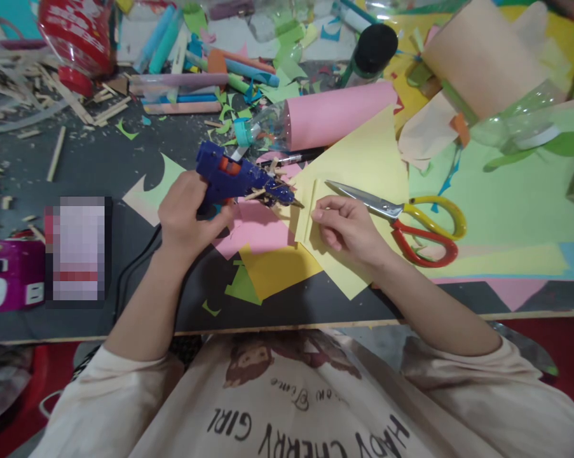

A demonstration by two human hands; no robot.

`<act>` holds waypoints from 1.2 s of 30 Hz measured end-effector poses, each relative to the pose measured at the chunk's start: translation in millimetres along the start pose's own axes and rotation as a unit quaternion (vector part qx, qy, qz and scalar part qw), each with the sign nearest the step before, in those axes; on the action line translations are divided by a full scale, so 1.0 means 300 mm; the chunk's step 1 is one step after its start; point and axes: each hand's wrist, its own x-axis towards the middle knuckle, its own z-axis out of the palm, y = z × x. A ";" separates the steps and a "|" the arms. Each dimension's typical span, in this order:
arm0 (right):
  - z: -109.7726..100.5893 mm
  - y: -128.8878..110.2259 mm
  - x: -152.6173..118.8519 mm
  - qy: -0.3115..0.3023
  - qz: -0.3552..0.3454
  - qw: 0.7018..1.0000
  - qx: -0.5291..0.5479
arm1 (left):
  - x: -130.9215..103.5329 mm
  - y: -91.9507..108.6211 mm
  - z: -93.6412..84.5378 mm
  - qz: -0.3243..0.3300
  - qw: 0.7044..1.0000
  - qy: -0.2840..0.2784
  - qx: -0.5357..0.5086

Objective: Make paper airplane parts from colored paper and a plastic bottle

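Observation:
My left hand is wrapped round the handle of a blue hot glue gun, whose nozzle points right, with bits of wood stuck about its front. Just right of the nozzle, my right hand pinches the edge of a narrow folded strip of pale yellow paper. That strip lies over a larger pale yellow sheet. Scissors with one yellow and one red handle rest beside my right hand, blades towards the strip. Pink paper lies beneath the glue gun.
Behind the glue gun lies a plastic bottle wrapped in pink paper. A black-capped bottle, markers and paper scraps crowd the back. At left are wood sticks, a red bottle, a purple box and a blurred-out object.

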 end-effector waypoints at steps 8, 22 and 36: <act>0.006 0.000 -0.007 -0.007 0.014 1.000 -0.015 | 0.020 0.035 -0.020 -0.112 0.992 -0.029 -0.044; 0.003 0.005 -0.011 -0.038 0.012 0.999 -0.036 | 0.031 0.030 -0.007 -0.051 0.997 0.052 0.032; 0.003 0.007 -0.010 -0.045 0.023 0.998 -0.044 | 0.026 -0.038 -0.014 -0.156 0.983 0.083 0.057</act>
